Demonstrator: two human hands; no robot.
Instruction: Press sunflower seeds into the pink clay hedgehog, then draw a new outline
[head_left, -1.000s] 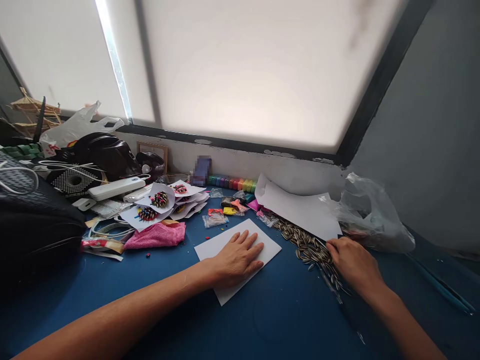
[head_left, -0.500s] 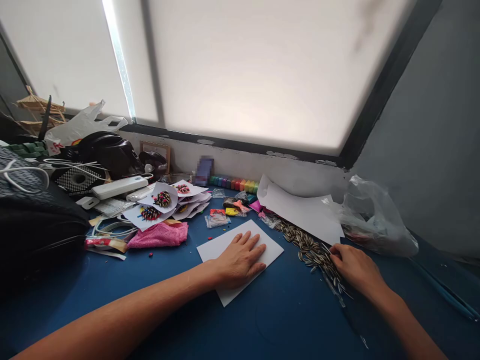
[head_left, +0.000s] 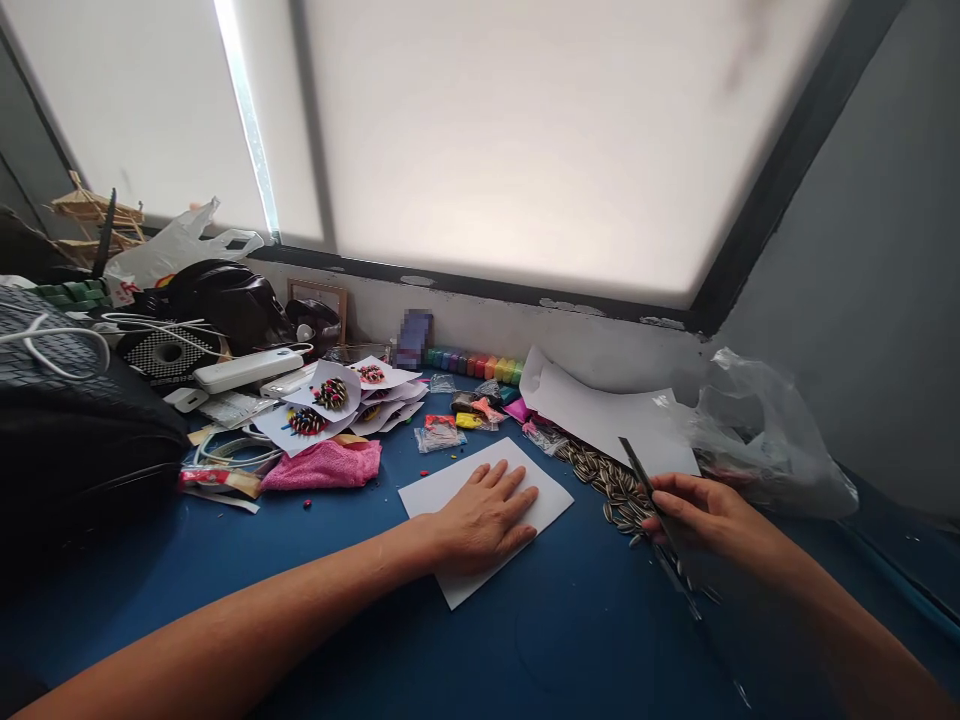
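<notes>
My left hand (head_left: 487, 520) lies flat with fingers spread on a white sheet of paper (head_left: 457, 480), pressing it to the blue table. In my right hand (head_left: 697, 510) a thin, dark, ruler-like strip (head_left: 636, 466) is pinched between thumb and fingers, tilted with its top end up and away from me. It is raised above a pile of striped sunflower seeds (head_left: 600, 480), and part of it is hidden by the fingers. Just below this hand, a narrow shiny strip (head_left: 697, 610) runs along the table toward me.
Small packets of coloured clay (head_left: 441, 432) lie beyond the paper. Seed-decorated papers (head_left: 307, 422) and a pink cloth (head_left: 322, 467) are at left, near a black bag (head_left: 82, 440). A curled white sheet (head_left: 592, 410) and a clear plastic bag (head_left: 772, 440) sit behind the seeds.
My right hand has lifted the dark strip up from beside the seeds, so its length now shows. The left hand stays flat on the paper. The view has shifted slightly.
</notes>
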